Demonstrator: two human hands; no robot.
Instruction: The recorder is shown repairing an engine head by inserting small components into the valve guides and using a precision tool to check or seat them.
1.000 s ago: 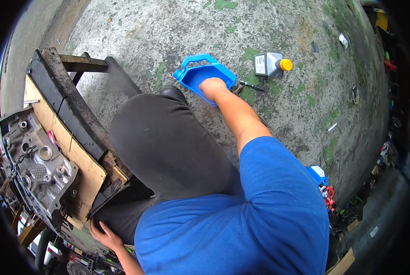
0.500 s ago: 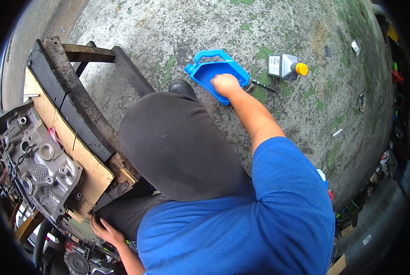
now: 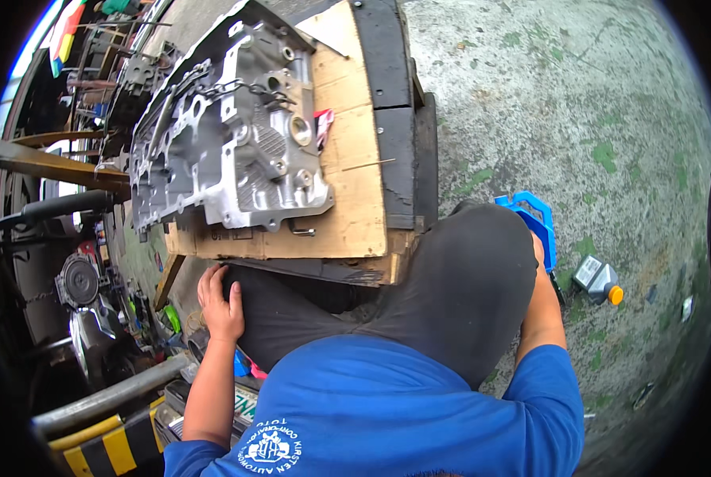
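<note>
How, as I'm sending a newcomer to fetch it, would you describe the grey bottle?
Find the concrete floor right of the person's raised knee. A blue container with a looped handle shows beside the knee; the grey bottle is just to its lower right. Its pale label and yellow-orange cap set it apart.

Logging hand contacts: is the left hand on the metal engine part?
No, the left hand lies against the dark trousers, apart from the engine part.
</note>
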